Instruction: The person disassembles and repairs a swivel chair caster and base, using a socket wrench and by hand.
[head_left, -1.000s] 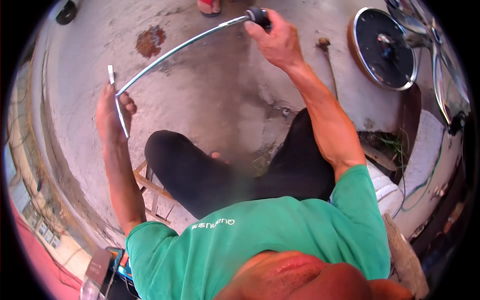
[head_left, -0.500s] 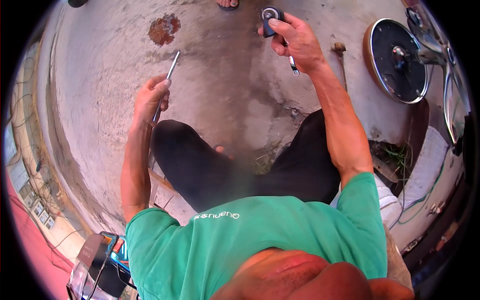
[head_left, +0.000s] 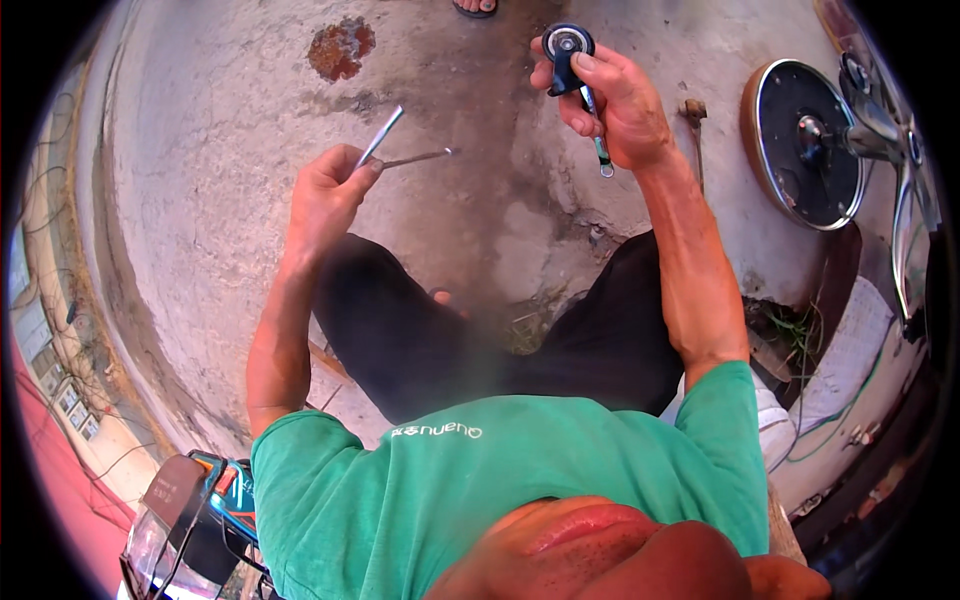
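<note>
My left hand (head_left: pixel 325 195) is closed in a pinch on a shiny metal rod (head_left: pixel 381 136) that slants up and away. From the same fingers a thinner, duller rod (head_left: pixel 418 158) with a bright tip points right; the exact kind of both is unclear. My right hand (head_left: pixel 628 115) grips a small wheel (head_left: pixel 568 42) in a black bracket (head_left: pixel 564 75), the thumb pressed on the bracket. Below it a slim silver wrench (head_left: pixel 603 155) with a ring end sticks out from my right fingers. Both hands are raised above the ground, apart from each other.
A rusty patch (head_left: pixel 341 48) marks the concrete at the far left. To the right lie a hammer-like tool (head_left: pixel 694 115) and a large round black disc with a metal rim (head_left: pixel 795 185), joined to chrome legs (head_left: pixel 903 235). A person's sandalled foot (head_left: pixel 475 7) shows at the far edge.
My left hand has moved slightly up and right and turned, so a second thin rod now shows. My right hand has tilted the wheel, moving slightly right and nearer, exposing more of the wrench.
</note>
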